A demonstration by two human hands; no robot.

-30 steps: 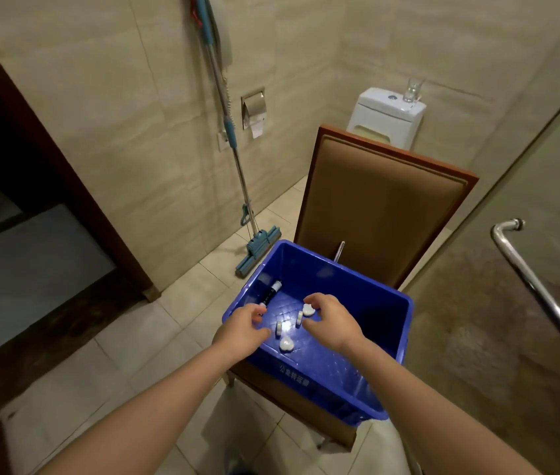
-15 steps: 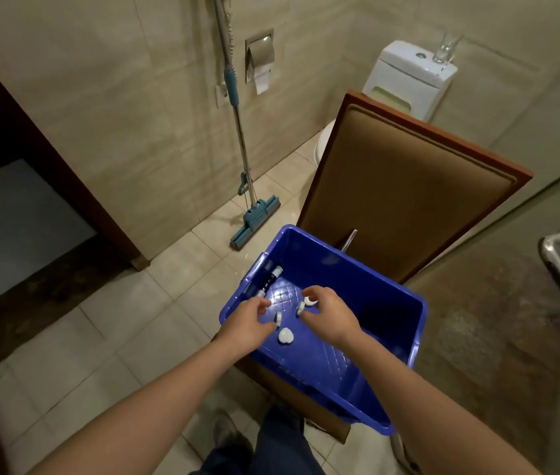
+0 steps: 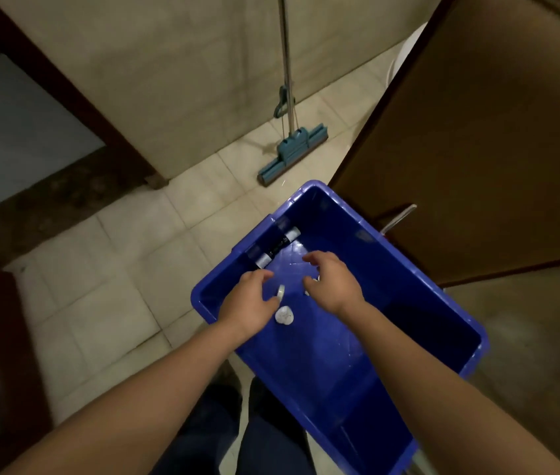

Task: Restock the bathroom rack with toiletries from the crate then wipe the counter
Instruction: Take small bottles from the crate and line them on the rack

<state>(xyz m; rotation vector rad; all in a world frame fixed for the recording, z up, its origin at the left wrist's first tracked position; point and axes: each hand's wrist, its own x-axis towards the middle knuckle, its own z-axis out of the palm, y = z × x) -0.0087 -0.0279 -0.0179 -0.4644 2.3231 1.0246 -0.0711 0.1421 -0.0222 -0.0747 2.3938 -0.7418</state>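
We are at the picking stage of the restock: both hands are down inside the blue crate, which sits close in front of us, and nothing has gone to the rack, which is out of view.

Nearest on the crate floor lies a white rounded piece, untouched, just beside the left hand. That hand is loosely spread, with thumb and fingers parted toward a small white disc standing on edge at its fingertips. It holds nothing that we can see.

The right hand arches over more small white pieces, its fingers curled downward. Whether it already grips one we cannot tell, since the palm hides them.

Further in, a black tube with pale ends lies against the crate's left wall, apart from both hands.

The next move, we judge, calls for a fine pinch on each small piece — they look light and likely to skid on the smooth plastic — and then a lift clear of the crate wall.

Beyond stand the brown chair back and a teal mop against the wall.
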